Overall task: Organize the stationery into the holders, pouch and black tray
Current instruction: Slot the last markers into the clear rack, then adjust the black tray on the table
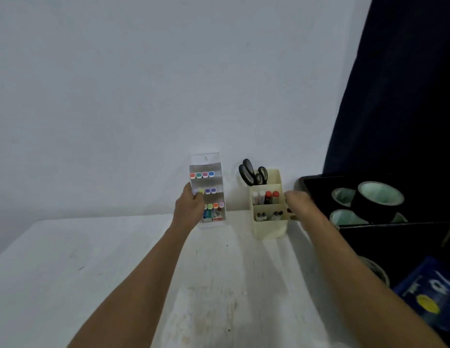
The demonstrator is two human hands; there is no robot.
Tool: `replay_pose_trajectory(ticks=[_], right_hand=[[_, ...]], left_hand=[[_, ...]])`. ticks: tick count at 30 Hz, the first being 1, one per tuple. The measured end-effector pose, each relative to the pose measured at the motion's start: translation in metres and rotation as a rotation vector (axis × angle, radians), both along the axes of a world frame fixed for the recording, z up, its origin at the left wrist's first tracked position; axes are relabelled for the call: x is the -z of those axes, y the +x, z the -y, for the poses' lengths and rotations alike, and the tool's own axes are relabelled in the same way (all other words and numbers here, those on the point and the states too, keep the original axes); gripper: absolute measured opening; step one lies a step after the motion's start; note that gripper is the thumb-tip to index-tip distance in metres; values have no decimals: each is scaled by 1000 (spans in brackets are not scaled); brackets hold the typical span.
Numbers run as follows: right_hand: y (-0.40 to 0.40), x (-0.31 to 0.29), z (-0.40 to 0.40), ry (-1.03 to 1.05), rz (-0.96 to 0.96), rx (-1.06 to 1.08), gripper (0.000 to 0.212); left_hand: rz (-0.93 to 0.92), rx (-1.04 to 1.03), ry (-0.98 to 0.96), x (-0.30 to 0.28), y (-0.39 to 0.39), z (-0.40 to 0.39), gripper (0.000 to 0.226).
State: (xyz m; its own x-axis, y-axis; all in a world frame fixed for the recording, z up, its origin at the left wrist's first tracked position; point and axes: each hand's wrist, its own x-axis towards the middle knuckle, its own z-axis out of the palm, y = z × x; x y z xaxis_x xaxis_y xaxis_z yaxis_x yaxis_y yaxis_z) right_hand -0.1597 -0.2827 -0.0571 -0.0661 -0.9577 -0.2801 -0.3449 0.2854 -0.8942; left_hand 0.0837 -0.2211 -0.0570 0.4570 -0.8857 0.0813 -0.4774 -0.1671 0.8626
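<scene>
Pale wall behind a scuffed white surface (93,247), both hands out at the holders.

A clear tiered marker holder (207,189) stood against the wall, rows of coloured caps in its steps; the left hand (190,207) curled its fingers around a yellow-capped marker (201,191) in the middle row. The right hand (298,204) gripped the side of a cream plastic holder (269,222) with black scissors (251,173), markers and clips. Tape rolls (378,199) sat in the black tray (319,184).

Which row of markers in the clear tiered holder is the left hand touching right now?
The middle row: the left hand has its fingertips on the yellow-green capped marker there. The top and bottom rows are untouched.
</scene>
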Motion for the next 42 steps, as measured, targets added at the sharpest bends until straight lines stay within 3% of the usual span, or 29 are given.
replay_pose_trajectory(ticks=[3, 8, 15, 18, 21, 24, 27, 31, 35, 39, 42], right_hand=[[2, 8, -6, 59, 152, -37, 24], [7, 13, -7, 27, 235, -73, 20], [28, 18, -7, 20, 205, -112, 29], [28, 13, -8, 60, 176, -139, 31], [20, 12, -11, 77, 140, -163, 47], [3, -7, -27, -113, -23, -138, 46], [-29, -27, -54, -328, -123, -85, 41], [-105, -30, -98, -486, -284, 32, 36], [-201, -10, -136, -453, -579, 227, 37], [-279, 14, -172, -183, -975, 361, 42], [-284, 20, -180, -84, -1031, 330, 46]], left_hand=[[16, 11, -8, 0, 4, 4, 32], [55, 59, 13, -1, 3, 8, 33], [76, 76, -10, 4, -14, 17, 34], [76, 101, 83, -1, -13, 15, 34], [63, 34, 86, -5, -24, 3, 39], [133, -92, -140, -11, -58, -20, 44], [195, 7, -306, -14, -113, -44, 41], [153, 251, -253, -4, -193, -68, 42], [147, 380, 1, 17, -253, -87, 54], [109, 448, 137, 34, -294, -102, 69], [164, 418, 152, 36, -296, -99, 67]])
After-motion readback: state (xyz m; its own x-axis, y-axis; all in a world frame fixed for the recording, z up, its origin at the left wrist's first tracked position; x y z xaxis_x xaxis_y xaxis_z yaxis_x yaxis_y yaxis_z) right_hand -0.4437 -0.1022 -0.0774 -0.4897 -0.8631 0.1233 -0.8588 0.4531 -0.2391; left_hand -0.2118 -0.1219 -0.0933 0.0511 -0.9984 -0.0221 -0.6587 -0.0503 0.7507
